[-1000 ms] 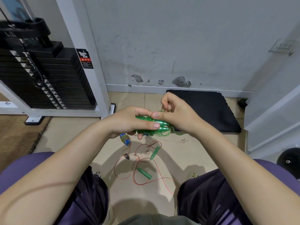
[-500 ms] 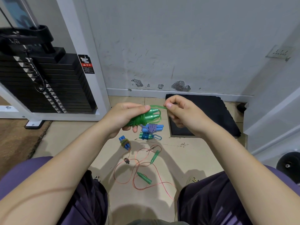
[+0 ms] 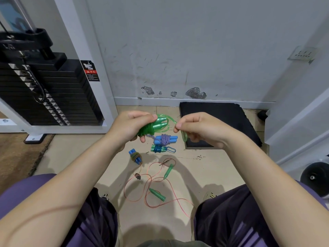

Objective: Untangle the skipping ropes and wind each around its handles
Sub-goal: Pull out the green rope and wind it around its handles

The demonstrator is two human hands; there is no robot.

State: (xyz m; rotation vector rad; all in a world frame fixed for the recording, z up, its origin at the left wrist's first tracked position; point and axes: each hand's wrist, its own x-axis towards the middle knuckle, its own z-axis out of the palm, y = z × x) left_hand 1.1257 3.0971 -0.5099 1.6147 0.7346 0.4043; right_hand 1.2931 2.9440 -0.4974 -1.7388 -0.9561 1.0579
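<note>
My left hand (image 3: 130, 126) grips a pair of green handles (image 3: 159, 123) with green rope wound round their near end. A loose loop of that green rope (image 3: 184, 136) runs to my right hand (image 3: 197, 127), which pinches it between thumb and forefinger. On the floor below lie three wound ropes: a blue-handled one with purple-white cord (image 3: 165, 139), a teal one (image 3: 159, 148) and a blue one with dark cord (image 3: 135, 155). Nearer to me a thin pink rope (image 3: 151, 186) with two green handles (image 3: 168, 171) (image 3: 157, 194) lies loose and looped.
A black weight stack (image 3: 44, 93) in a white frame stands at the left. A black mat (image 3: 219, 120) lies against the wall at the right. A brown rug (image 3: 16, 154) covers the left floor. My knees (image 3: 249, 211) flank the pink rope. A dark round weight (image 3: 315, 177) sits far right.
My hands have drawn apart. The right hand has pulled the loose green loop out to the right and a little down, away from the handles, which the left hand keeps gripping.
</note>
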